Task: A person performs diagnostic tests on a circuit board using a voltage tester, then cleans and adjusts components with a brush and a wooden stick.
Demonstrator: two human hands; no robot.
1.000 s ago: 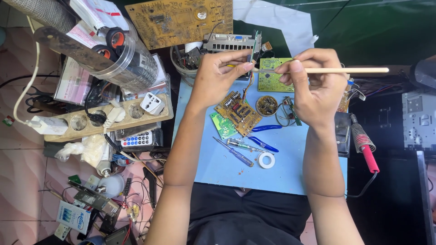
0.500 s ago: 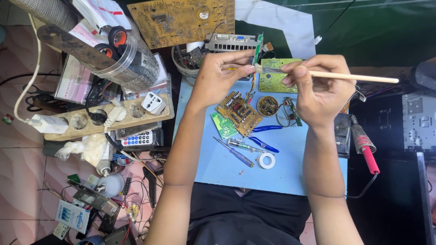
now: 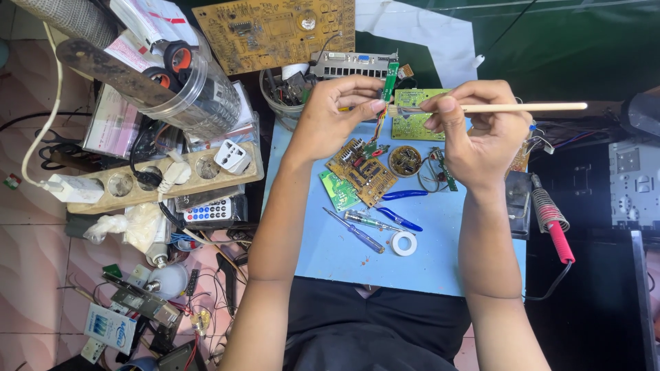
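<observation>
The left hand (image 3: 337, 117) pinches a narrow green board (image 3: 390, 81) between thumb and fingers, holding it upright above the blue desk (image 3: 440, 261). Thin coloured wires hang from the board down toward a brown circuit board (image 3: 362, 172) lying on the desk. The right hand (image 3: 474, 134) has its fingers closed on a brush (image 3: 509, 107) with a pale wooden handle that points right; its tip meets the green board's lower end, though the bristles are hard to make out between the two hands.

Below the hands lie a small green board (image 3: 338, 190), a round coil part (image 3: 405, 160), blue-handled pliers (image 3: 402, 206), a screwdriver (image 3: 355, 231) and a tape roll (image 3: 404, 243). A soldering iron (image 3: 552, 223) with a red handle rests at the desk's right edge. To the left sit a power strip (image 3: 158, 182), a remote (image 3: 210, 209) and a clear jar (image 3: 185, 86); a large yellow board (image 3: 275, 31) lies at the top.
</observation>
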